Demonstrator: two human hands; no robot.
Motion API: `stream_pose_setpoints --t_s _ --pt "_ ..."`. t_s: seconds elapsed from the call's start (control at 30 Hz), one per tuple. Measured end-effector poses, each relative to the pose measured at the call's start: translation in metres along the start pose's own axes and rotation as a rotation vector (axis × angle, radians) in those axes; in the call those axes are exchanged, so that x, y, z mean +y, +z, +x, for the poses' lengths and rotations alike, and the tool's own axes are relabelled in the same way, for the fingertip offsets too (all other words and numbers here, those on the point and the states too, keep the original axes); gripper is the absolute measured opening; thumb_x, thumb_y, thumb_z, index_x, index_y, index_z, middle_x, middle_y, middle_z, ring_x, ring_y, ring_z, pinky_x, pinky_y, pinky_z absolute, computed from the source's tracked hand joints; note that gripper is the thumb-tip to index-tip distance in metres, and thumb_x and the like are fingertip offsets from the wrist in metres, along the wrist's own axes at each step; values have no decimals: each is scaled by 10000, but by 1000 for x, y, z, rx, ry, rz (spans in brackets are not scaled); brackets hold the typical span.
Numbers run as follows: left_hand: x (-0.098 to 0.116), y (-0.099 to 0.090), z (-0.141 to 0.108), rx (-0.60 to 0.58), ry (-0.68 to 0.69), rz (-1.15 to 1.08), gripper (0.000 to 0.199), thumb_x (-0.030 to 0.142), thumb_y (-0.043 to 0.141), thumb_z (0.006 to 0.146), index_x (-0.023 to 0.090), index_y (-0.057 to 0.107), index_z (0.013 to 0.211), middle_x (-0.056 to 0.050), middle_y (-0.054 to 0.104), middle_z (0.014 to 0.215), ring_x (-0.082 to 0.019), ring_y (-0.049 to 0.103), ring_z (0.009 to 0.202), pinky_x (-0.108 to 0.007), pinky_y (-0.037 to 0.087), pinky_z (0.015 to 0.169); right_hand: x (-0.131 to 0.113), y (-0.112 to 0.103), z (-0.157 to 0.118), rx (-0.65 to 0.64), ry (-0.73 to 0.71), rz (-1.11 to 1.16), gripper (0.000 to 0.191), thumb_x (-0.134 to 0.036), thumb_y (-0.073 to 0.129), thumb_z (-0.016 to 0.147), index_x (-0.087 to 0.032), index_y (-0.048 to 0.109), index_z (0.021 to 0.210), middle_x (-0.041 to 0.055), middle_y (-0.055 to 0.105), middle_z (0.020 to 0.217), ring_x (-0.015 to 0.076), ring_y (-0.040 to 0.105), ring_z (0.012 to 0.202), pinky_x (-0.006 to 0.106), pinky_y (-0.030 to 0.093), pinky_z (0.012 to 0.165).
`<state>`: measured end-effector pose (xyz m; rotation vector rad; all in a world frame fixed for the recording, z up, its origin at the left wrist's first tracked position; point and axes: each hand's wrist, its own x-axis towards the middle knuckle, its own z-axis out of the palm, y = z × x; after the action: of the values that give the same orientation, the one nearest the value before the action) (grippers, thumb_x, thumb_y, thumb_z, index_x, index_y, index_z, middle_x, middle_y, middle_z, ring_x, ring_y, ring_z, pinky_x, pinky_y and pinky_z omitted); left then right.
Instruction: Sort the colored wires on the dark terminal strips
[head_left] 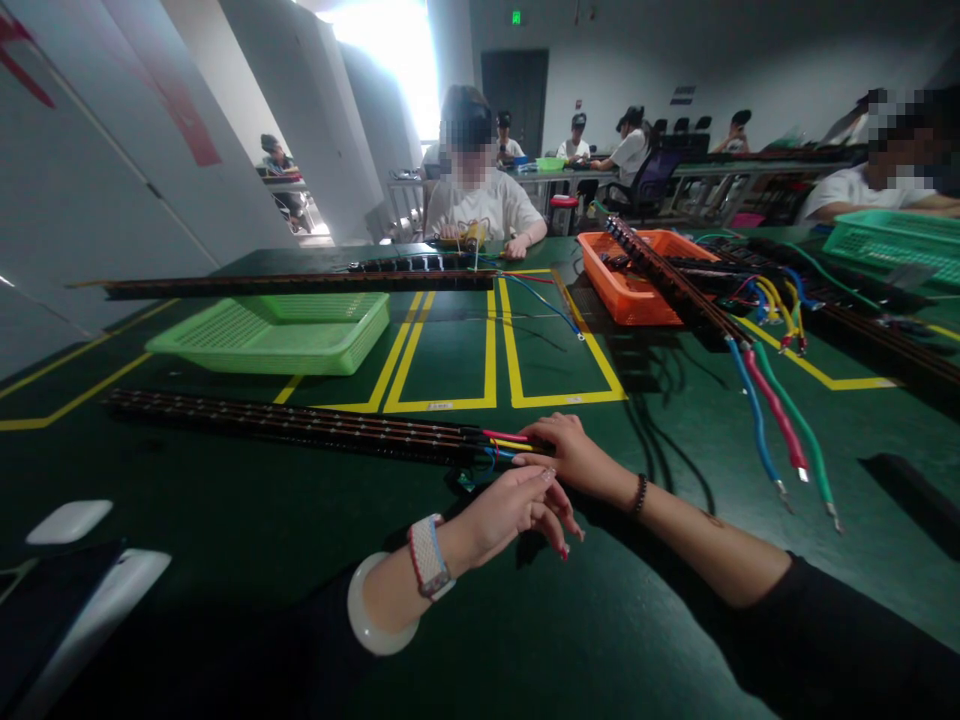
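Observation:
A long black bar with copper-coloured strips point(322, 425) lies on the green table in front of me. Red, yellow and blue wires point(510, 443) come out of its right end. My right hand point(574, 455) is closed around these wires, its fingers covering their far ends. Just below and partly in front of it is my left hand point(517, 515), its fingers loosely bent and apart, with nothing visible in them. Its thumb side is close to my right hand; whether they touch I cannot tell. A small green piece point(465, 482) hangs near the bar's wire end.
Beyond the bar stand a light green basket point(337, 345), with another long bar point(300, 285) above it, and an orange basket point(637, 305). A bar with thick blue, red and green cables point(780, 415) extends at right. A co-worker point(480, 200) sits opposite; a white-edged device point(105, 610) lies left.

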<state>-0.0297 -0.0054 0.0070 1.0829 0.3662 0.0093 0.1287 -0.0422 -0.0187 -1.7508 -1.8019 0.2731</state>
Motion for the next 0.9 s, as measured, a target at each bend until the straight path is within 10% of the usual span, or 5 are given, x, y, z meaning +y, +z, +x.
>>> stream_pose_setpoints --t_s 0.33,0.63,0.9 --pt "7 -3 1 -6 -193 -233 607 544 268 923 26 571 1013 -222 637 1003 -223 650 882 -352 438 899 -11 -9 -7 217 -233 -217 150 -287 588 850 -165 646 786 37 560 729 152 413 753 313 256 739" --pt "2 5 2 177 97 -504 198 256 409 923 117 526 1001 -119 606 1069 -181 576 1026 -359 393 998 -12 -14 -14 299 -476 -554 251 -250 460 931 -174 632 765 34 544 684 151 390 724 339 293 788" --pt "1 7 4 261 106 -575 290 386 378 938 138 524 903 -87 609 989 -153 575 964 -311 434 934 -9 -19 -18 197 -738 -635 197 -161 453 927 -162 649 950 56 601 913 157 452 808 347 343 847"
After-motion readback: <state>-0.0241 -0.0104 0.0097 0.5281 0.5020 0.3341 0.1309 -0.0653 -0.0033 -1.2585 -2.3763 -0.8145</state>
